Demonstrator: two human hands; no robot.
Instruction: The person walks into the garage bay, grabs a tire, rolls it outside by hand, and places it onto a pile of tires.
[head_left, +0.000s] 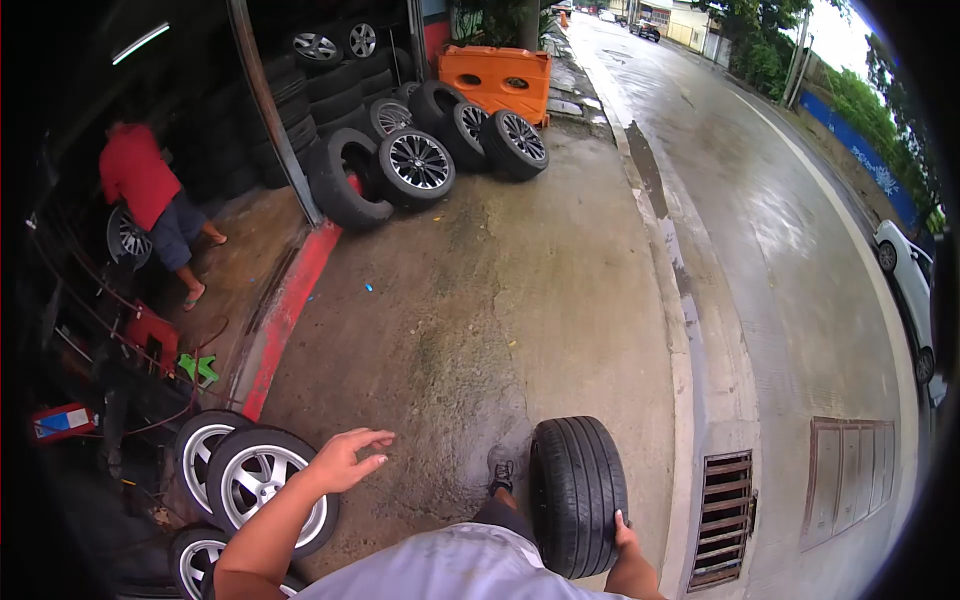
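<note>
A black tire (578,495) stands upright on its tread on the wet concrete at my right side. My right hand (625,530) rests against the tire's right edge, thumb showing and the other fingers mostly hidden. Out in front on the left, my left hand (350,460) hangs in the air with its fingers stretched, holding nothing. Below and beside that arm, wheels with silver spoked rims lean together; the nearest wheel (270,485) is partly covered by my forearm.
Several tires and wheels (418,160) lean by the shop entrance, near an orange barrier (495,80). A person in a red shirt (140,175) handles a wheel inside. To the right lie a drain grate (722,515), the wet road (780,230) and a white car (905,285).
</note>
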